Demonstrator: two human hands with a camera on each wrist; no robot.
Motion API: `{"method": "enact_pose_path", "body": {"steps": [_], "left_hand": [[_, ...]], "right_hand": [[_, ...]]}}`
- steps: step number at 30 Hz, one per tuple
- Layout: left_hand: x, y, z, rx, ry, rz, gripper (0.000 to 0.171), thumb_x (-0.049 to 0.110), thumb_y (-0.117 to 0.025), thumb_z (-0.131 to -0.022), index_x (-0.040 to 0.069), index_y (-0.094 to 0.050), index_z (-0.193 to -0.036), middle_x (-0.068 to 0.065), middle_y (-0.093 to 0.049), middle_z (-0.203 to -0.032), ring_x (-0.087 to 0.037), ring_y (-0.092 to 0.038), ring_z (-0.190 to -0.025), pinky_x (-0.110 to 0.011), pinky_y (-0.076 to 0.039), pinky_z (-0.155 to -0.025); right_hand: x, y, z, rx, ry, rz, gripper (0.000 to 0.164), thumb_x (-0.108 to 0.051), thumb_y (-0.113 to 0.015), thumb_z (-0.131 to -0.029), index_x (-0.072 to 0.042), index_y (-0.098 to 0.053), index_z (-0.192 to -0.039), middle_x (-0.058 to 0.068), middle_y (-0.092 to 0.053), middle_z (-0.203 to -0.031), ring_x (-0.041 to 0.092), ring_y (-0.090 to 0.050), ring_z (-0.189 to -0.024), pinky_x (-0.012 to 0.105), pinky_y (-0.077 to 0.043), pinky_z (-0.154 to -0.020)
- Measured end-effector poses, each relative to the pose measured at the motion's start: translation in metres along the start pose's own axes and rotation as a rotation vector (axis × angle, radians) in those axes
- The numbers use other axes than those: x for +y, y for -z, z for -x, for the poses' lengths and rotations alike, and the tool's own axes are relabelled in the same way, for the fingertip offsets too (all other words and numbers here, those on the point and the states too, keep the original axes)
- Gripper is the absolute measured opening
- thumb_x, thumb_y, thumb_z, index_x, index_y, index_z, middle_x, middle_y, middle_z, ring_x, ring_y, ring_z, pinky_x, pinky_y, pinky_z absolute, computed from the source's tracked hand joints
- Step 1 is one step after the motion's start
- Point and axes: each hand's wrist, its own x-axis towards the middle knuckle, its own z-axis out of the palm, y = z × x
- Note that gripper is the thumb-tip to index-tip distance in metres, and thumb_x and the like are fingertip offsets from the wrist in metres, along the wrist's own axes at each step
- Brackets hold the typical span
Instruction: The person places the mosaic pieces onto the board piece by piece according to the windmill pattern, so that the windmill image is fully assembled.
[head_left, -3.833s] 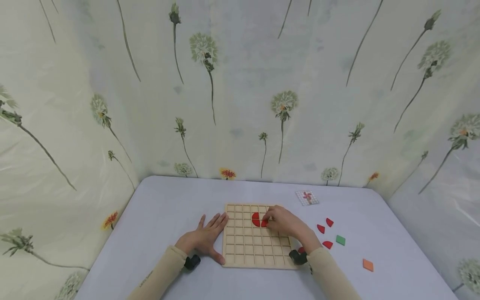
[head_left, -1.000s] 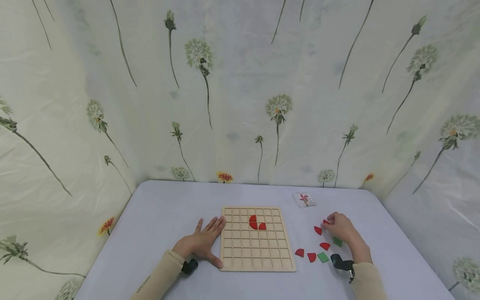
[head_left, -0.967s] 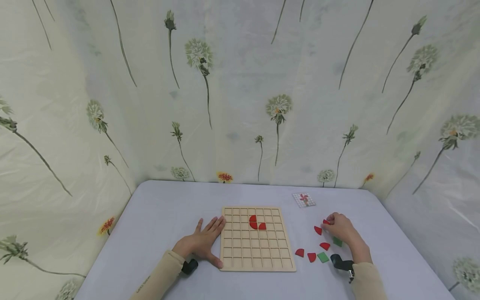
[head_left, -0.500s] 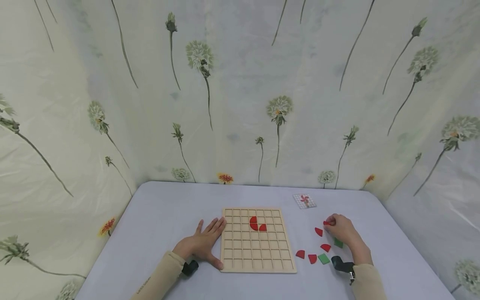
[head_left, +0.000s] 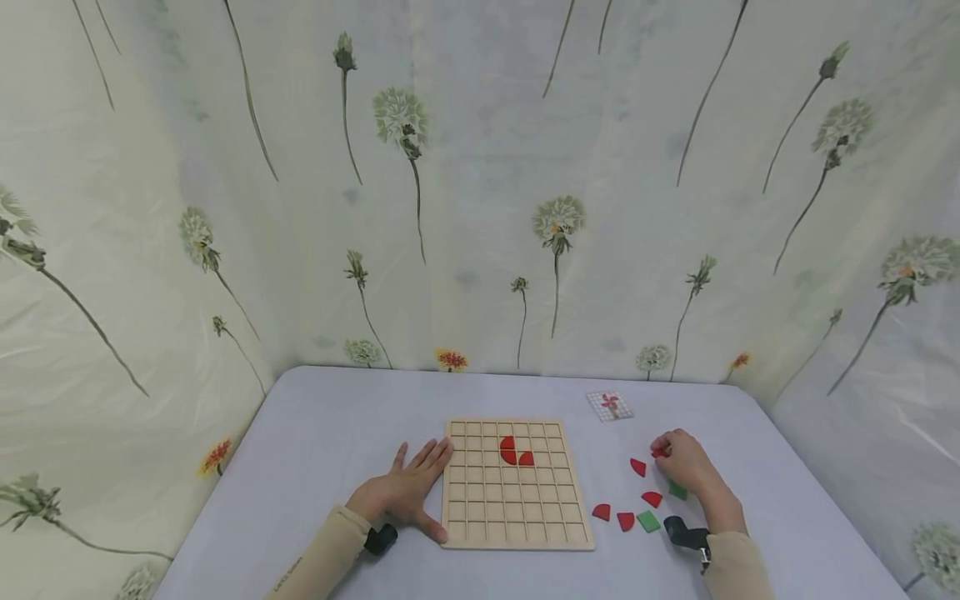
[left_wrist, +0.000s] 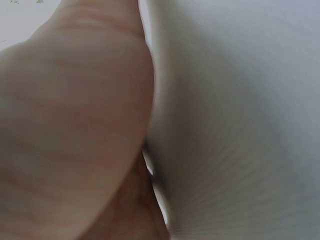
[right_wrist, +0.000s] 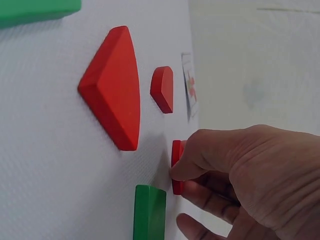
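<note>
My left hand (head_left: 408, 492) lies spread, with fingertips and thumb at the left edge of the square wooden grid board (head_left: 517, 525). Three red quarter-circle pieces sit in its upper cells, among them one piece (head_left: 527, 458) at the right of the group. Off to the right of the board, my right hand (head_left: 686, 462) pinches another red quarter-circle piece (right_wrist: 177, 150) between thumb and fingers, close over the table. Nearest to it are a loose red piece (head_left: 638, 467) and a green square (head_left: 678, 490), partly covered by the hand. Palm skin and a blurred pale surface fill the left wrist view.
More red quarter-circles, such as one piece (head_left: 652, 499), and a second green square (head_left: 648, 522) lie between board and right wrist. A small pattern card (head_left: 610, 406) with a red pinwheel lies farther back. A flowered curtain (head_left: 465, 208) surrounds the table.
My right hand has gone from the board to the loose pieces at the right, leaving a red piece in a cell, and now pinches another. The left hand stays at the board's edge.
</note>
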Motion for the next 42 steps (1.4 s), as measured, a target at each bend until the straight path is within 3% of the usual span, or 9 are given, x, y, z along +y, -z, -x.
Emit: {"method": "enact_pose_path", "body": {"steps": [9,13,17,24,33,42], "left_hand": [[-0.004,-0.004,-0.003,0.003,-0.016,0.002,0.136,0.075,-0.071,-0.061,0.013,0.003,-0.156,-0.003,0.008,-0.164,-0.026,0.006,-0.151,-0.061,0.008,-0.115],[-0.005,-0.005,-0.004,0.005,-0.016,-0.006,0.136,0.076,-0.071,-0.061,0.013,0.003,-0.156,-0.003,0.008,-0.164,-0.026,0.006,-0.151,-0.061,0.007,-0.115],[-0.005,-0.005,-0.004,0.006,-0.02,-0.009,0.136,0.076,-0.07,-0.061,0.013,0.003,-0.156,-0.004,0.008,-0.164,-0.027,0.006,-0.151,-0.062,0.006,-0.115],[-0.005,-0.004,-0.003,0.011,-0.019,-0.01,0.135,0.075,-0.071,-0.061,0.013,0.002,-0.156,-0.004,0.007,-0.164,-0.027,0.005,-0.151,-0.062,0.006,-0.115],[-0.005,-0.005,-0.003,0.014,-0.023,-0.005,0.135,0.075,-0.071,-0.061,0.012,0.002,-0.156,-0.004,0.007,-0.164,-0.028,0.005,-0.151,-0.063,0.006,-0.115],[-0.007,-0.007,-0.004,0.018,-0.02,-0.011,0.135,0.075,-0.071,-0.061,0.014,0.003,-0.156,-0.003,0.008,-0.164,-0.026,0.006,-0.151,-0.062,0.006,-0.115]], "right_hand": [[0.0,0.002,0.0,-0.011,-0.012,-0.024,0.033,-0.011,-0.062,-0.089,0.008,-0.055,-0.115,0.024,-0.056,-0.107,0.032,-0.053,-0.092,0.049,-0.051,-0.083],[-0.004,0.006,0.003,0.017,-0.091,-0.036,0.048,-0.028,-0.061,-0.093,0.009,-0.049,-0.121,0.028,-0.056,-0.109,0.033,-0.054,-0.091,0.046,-0.052,-0.078],[-0.005,0.01,0.007,0.036,-0.193,-0.04,0.057,-0.041,-0.061,-0.093,0.01,-0.049,-0.116,0.024,-0.059,-0.098,0.029,-0.052,-0.083,0.037,-0.049,-0.068],[-0.008,0.013,0.012,0.006,-0.277,-0.072,0.067,-0.047,-0.064,-0.089,0.013,-0.049,-0.115,0.027,-0.057,-0.097,0.033,-0.05,-0.084,0.041,-0.049,-0.07],[-0.007,0.007,0.006,-0.024,-0.255,-0.001,0.048,-0.029,-0.066,-0.089,0.014,-0.055,-0.106,0.025,-0.06,-0.091,0.028,-0.052,-0.077,0.035,-0.047,-0.065],[-0.005,0.01,0.005,-0.054,-0.262,-0.028,0.043,-0.026,-0.069,-0.089,0.012,-0.056,-0.105,0.023,-0.059,-0.09,0.029,-0.052,-0.079,0.036,-0.048,-0.066]]}}
